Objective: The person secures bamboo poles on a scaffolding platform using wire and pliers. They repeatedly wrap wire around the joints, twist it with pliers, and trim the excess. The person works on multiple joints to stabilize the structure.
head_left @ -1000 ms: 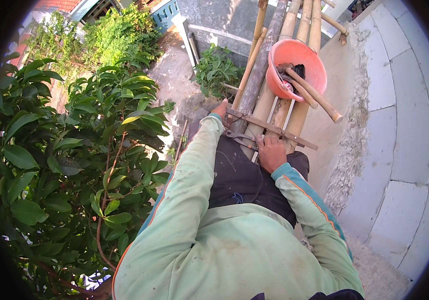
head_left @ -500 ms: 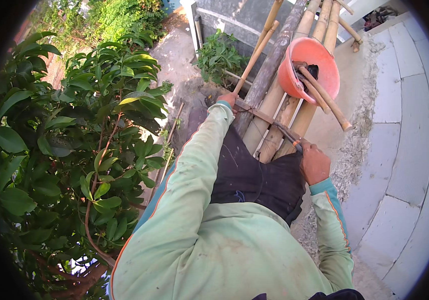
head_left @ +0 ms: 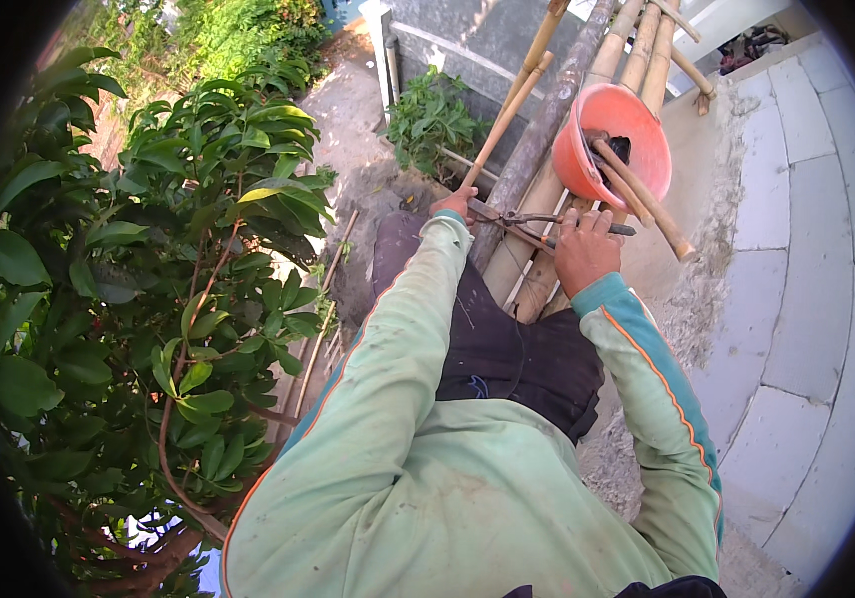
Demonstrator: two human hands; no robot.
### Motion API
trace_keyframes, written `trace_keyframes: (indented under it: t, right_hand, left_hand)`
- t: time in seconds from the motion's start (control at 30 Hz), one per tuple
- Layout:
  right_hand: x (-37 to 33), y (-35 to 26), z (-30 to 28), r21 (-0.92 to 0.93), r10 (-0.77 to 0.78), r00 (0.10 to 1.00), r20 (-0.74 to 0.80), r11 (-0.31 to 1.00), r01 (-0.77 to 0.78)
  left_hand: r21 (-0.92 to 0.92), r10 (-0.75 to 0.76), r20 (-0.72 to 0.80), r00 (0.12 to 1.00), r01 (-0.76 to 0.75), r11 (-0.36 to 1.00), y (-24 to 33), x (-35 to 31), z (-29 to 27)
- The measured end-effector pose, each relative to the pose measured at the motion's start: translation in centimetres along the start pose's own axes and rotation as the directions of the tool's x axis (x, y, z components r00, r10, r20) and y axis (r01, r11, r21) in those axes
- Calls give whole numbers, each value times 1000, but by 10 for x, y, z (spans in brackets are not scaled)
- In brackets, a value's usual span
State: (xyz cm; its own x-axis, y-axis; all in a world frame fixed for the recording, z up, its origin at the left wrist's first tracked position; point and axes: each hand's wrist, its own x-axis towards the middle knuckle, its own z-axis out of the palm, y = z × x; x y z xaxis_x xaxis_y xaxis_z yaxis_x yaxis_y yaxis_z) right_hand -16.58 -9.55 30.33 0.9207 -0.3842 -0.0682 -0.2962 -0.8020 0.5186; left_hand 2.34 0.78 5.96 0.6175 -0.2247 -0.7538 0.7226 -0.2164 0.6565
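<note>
My left hand (head_left: 453, 204) is closed around the lower part of a thin bamboo pole (head_left: 510, 118) that slants up and away. Close beside its fingers lies the end of a flat bar (head_left: 484, 210). My right hand (head_left: 587, 251) grips a pair of long-handled pincers (head_left: 539, 217), whose handles are spread apart. The jaw end points left, toward the bar and my left hand; its exact contact is too small to tell. Under the tool run several thick bamboo poles (head_left: 509, 261), side by side between my dark-trousered legs.
An orange-red bucket (head_left: 569, 159) sits on the poles ahead, with wooden-handled tools (head_left: 644, 199) sticking out. A pale block wall (head_left: 781, 299) curves along the right. Leafy branches (head_left: 198, 309) fill the left. A small green plant (head_left: 434, 122) grows by the grey wall (head_left: 487, 45).
My right hand has moved up and left, nearer my left hand. The pincers' handles now show spread apart. My left hand stays at the pole.
</note>
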Motion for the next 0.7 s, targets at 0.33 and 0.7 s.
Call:
trace_keyframes:
  t: [0.33,0.7]
  right_hand:
    - [39,3,-35,181,1,863,505,978,-107]
    - [47,-30,-59,-127,62,909,413,992,-10]
  left_hand:
    - [-98,-107,-84,991,99,990,-7,13,19]
    - [-108,-99,-123,987,86,990,2,-8,18]
